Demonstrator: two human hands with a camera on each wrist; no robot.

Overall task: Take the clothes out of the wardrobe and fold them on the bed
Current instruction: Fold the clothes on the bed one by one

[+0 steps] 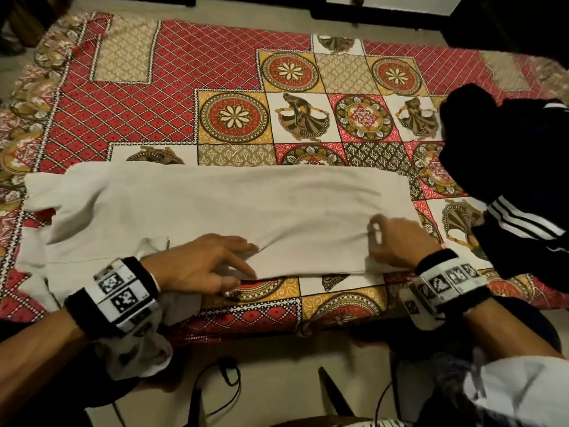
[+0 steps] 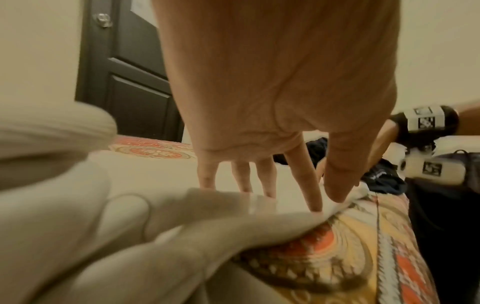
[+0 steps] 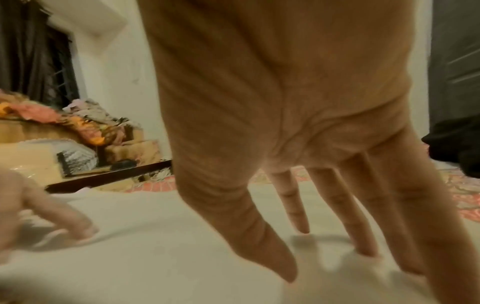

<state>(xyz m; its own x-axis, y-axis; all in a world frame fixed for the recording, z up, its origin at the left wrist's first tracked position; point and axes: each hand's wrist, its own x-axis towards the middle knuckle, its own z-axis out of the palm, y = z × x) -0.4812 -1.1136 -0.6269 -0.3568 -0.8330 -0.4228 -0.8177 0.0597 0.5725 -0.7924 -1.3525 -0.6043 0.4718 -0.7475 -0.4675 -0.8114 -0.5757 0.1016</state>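
A pale cream cotton garment (image 1: 221, 208) is lying spread lengthwise along the near edge of the bed's red-and-gold patterned quilt (image 1: 191, 87), already doubled into a long band. The left hand (image 1: 197, 263) is pressing its near hem with straight, spread fingers; the right hand (image 1: 397, 241) is flattening the right end, fingers extended, gripping nothing. A black heap of white-striped clothes (image 1: 508, 167) is waiting unfolded at the right edge, so most folding looks to be remaining.
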